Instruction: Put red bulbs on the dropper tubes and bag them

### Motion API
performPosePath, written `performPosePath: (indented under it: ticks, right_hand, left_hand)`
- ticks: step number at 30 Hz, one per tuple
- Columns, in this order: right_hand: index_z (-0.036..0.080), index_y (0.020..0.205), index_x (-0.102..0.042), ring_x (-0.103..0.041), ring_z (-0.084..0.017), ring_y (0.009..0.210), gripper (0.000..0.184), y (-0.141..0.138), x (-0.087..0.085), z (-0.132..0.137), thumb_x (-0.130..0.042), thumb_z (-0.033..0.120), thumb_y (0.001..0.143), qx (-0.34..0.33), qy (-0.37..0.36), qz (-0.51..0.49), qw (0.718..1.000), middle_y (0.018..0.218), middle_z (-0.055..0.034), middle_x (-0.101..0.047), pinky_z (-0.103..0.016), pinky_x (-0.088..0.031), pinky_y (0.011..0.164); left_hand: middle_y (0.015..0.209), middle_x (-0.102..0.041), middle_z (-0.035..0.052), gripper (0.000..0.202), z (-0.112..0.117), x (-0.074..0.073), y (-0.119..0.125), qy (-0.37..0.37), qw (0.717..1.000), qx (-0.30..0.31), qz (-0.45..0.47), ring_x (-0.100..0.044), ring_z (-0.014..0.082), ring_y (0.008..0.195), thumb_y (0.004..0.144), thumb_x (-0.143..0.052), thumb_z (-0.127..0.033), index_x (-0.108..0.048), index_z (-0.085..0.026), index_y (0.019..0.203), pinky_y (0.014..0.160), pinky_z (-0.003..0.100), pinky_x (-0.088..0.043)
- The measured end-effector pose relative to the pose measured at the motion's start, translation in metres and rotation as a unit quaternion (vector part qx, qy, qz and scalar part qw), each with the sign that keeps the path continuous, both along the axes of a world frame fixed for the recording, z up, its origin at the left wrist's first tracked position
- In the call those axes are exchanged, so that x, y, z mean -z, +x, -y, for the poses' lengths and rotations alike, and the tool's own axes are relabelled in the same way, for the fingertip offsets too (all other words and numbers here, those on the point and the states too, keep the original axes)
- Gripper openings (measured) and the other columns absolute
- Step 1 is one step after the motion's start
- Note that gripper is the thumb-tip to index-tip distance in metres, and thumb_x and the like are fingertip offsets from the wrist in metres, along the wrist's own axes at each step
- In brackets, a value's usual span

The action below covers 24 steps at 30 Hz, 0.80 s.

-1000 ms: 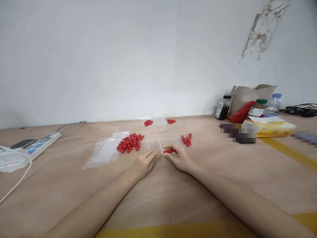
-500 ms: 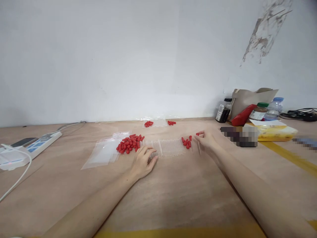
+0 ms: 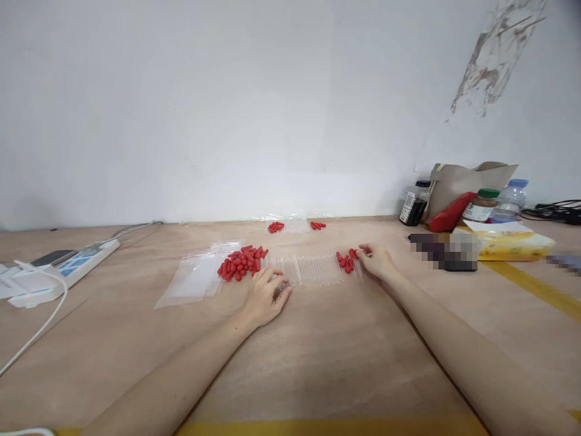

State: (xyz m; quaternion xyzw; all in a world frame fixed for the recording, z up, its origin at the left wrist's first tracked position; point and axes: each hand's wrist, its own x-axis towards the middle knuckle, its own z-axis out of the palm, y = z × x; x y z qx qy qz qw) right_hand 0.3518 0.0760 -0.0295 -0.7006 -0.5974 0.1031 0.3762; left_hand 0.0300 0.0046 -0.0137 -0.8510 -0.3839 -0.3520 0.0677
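My left hand (image 3: 267,298) lies with its fingers apart over the left end of a row of thin clear tubes (image 3: 318,270). Just behind it is a pile of red rubber bulbs (image 3: 240,263). At the right end of the row, my right hand (image 3: 376,261) has its thumb and fingertips closed at the red bulb of a dropper (image 3: 354,254). Its clear tube points toward me, beside the row and faint. Several droppers with red bulbs (image 3: 347,264) lie close by at that end.
Clear zip bags (image 3: 190,281) lie left of the pile. Two small red bulb groups (image 3: 276,227) sit on plastic near the wall. A power strip (image 3: 86,266) is at left; bottles (image 3: 414,206), a grey bag (image 3: 469,188) and a yellow tissue pack (image 3: 512,243) are at right.
My right hand has lowered the dropper and brought it left against the other red-bulbed ones. My left hand has stayed on the tubes. The whole view has shifted slightly.
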Motion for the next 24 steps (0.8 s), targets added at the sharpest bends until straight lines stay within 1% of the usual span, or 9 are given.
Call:
performPosePath:
  ticks: [4,7,9,11,14,17,19,21,24]
  right_hand:
    - [0.016,0.097,-0.064,-0.057,-0.016,0.074,0.03,-0.004,-0.006,0.005,-0.052,0.032,0.075,-0.012,0.034,0.022,0.999,0.085,-0.008,-0.064,-0.027,-0.042,0.069]
    - [0.021,0.085,-0.068,-0.055,-0.018,0.084,0.026,-0.009,-0.011,0.012,-0.053,0.039,0.075,-0.079,0.067,0.078,0.992,0.087,-0.0063,-0.063,-0.03,-0.041,0.076]
    - [0.022,0.078,-0.069,-0.054,-0.019,0.087,0.025,-0.013,-0.013,0.014,-0.052,0.04,0.075,-0.122,0.071,0.097,0.985,0.083,-0.0054,-0.063,-0.032,-0.041,0.078]
    - [0.023,0.073,-0.069,-0.054,-0.02,0.087,0.022,-0.016,-0.013,0.016,-0.054,0.038,0.074,-0.135,0.07,0.089,0.984,0.081,-0.0051,-0.063,-0.033,-0.041,0.079]
    - [0.019,0.068,-0.066,-0.058,-0.018,0.075,0.021,-0.021,-0.013,0.016,-0.056,0.037,0.071,-0.153,0.041,-0.008,0.987,0.07,-0.0043,-0.064,-0.031,-0.044,0.069]
    - [0.017,0.068,-0.059,-0.057,-0.014,0.053,0.021,-0.025,-0.017,0.02,-0.059,0.037,0.068,-0.199,-0.015,-0.177,0.964,0.056,-0.002,-0.062,-0.026,-0.043,0.053]
    - [0.016,0.069,-0.054,-0.056,-0.013,0.046,0.021,-0.027,-0.023,0.023,-0.062,0.036,0.066,-0.219,-0.025,-0.276,0.936,0.057,-0.0025,-0.063,-0.026,-0.043,0.05]
    - [0.017,0.067,-0.051,-0.056,-0.013,0.045,0.021,-0.029,-0.031,0.027,-0.063,0.034,0.064,-0.223,-0.014,-0.341,0.913,0.061,-0.004,-0.065,-0.027,-0.042,0.049]
    - [0.017,0.065,-0.048,-0.056,-0.013,0.047,0.019,-0.034,-0.04,0.03,-0.062,0.03,0.063,-0.193,0.019,-0.407,0.893,0.064,-0.0047,-0.065,-0.026,-0.041,0.046]
  left_hand:
    - [0.092,-0.056,0.0065,0.013,0.0,-0.001,-0.001,0.008,1.0,-0.001,-0.004,-0.053,0.0209,0.087,0.079,-0.052,-0.026,-0.061,-0.018,0.086,0.078,0.037,-0.041]
    - [0.092,-0.056,0.0063,0.013,0.0,-0.001,0.0,0.009,1.0,-0.005,-0.007,-0.052,0.021,0.087,0.079,-0.053,-0.026,-0.061,-0.019,0.086,0.075,0.036,-0.041]
    - [0.092,-0.057,0.006,0.012,0.0,-0.002,0.001,0.009,1.0,-0.012,-0.008,-0.052,0.0209,0.086,0.078,-0.053,-0.025,-0.06,-0.019,0.085,0.074,0.036,-0.04]
    - [0.09,-0.057,0.0055,0.01,0.001,-0.002,0.001,0.011,1.0,-0.019,-0.008,-0.052,0.0208,0.085,0.078,-0.054,-0.025,-0.06,-0.019,0.082,0.074,0.036,-0.04]
    - [0.089,-0.057,0.0049,0.008,0.001,-0.002,0.0,0.016,1.0,-0.025,-0.002,-0.051,0.02,0.084,0.078,-0.054,-0.025,-0.059,-0.019,0.079,0.073,0.034,-0.04]
    - [0.087,-0.057,0.0042,0.009,-0.002,-0.003,0.001,0.015,0.999,-0.048,0.0,-0.05,0.0197,0.083,0.078,-0.054,-0.026,-0.059,-0.019,0.079,0.073,0.034,-0.039]
    - [0.084,-0.058,0.0039,0.011,-0.006,-0.006,0.004,0.016,0.996,-0.083,-0.007,-0.049,0.0207,0.083,0.078,-0.054,-0.029,-0.059,-0.019,0.078,0.072,0.035,-0.037]
    - [0.082,-0.058,0.0044,0.014,-0.012,-0.011,0.012,0.011,0.991,-0.133,-0.024,-0.049,0.0224,0.084,0.077,-0.054,-0.033,-0.059,-0.02,0.075,0.072,0.037,-0.036]
    - [0.081,-0.058,0.0077,0.026,-0.025,-0.021,0.03,-0.036,0.971,-0.219,-0.085,-0.049,0.0259,0.087,0.076,-0.052,-0.042,-0.061,-0.019,0.069,0.076,0.04,-0.035]
